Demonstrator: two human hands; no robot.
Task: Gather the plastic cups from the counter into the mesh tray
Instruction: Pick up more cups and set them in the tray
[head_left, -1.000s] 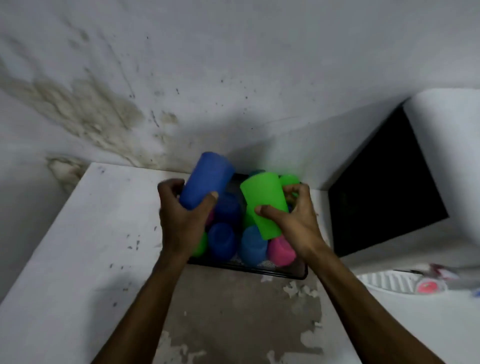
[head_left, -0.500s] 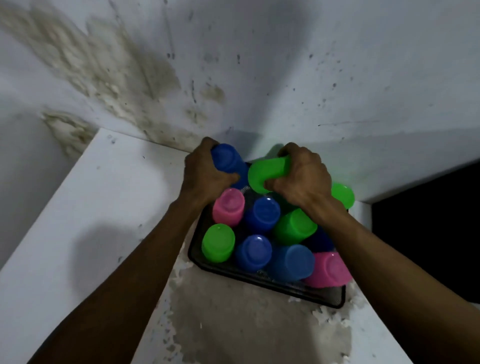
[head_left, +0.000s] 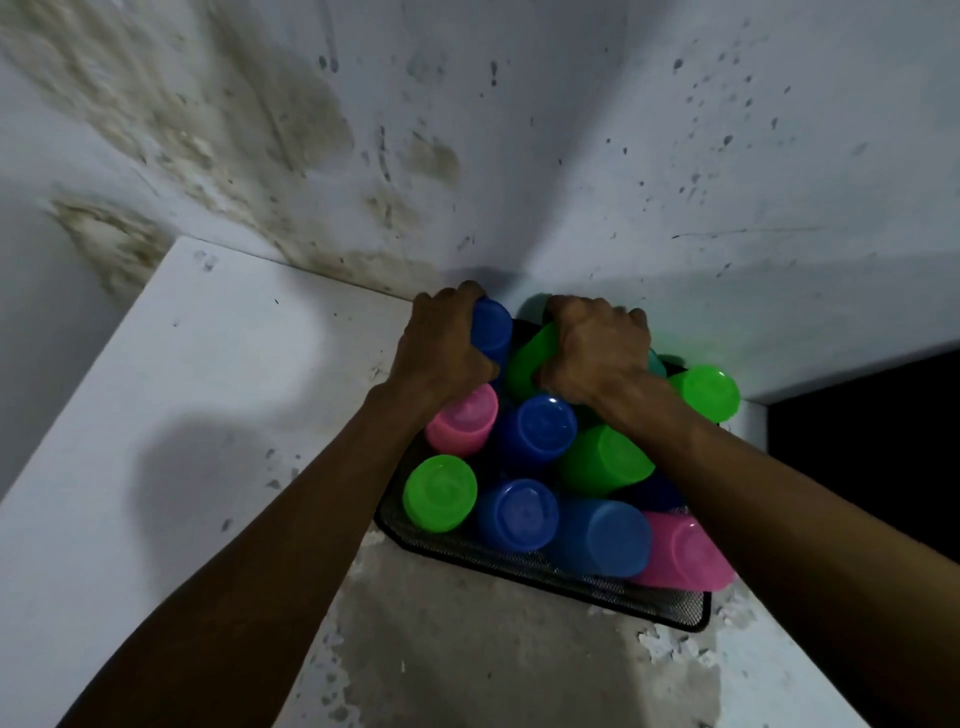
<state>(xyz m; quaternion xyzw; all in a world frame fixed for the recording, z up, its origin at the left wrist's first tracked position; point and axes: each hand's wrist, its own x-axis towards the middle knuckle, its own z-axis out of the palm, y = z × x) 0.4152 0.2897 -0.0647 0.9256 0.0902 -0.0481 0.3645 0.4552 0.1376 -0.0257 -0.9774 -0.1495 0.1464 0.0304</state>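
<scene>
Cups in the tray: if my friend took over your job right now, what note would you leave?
Left hand: closed around a blue cup at the tray's far left corner.
Right hand: closed around a green cup at the back, beside the blue one.
Mesh tray: sits on the counter against the wall, crowded with upside-down or tipped green, blue and pink cups.
Done: no loose cups show on the visible counter.
Left: settle these two cups in and let go; check outside the view for stragglers.
</scene>
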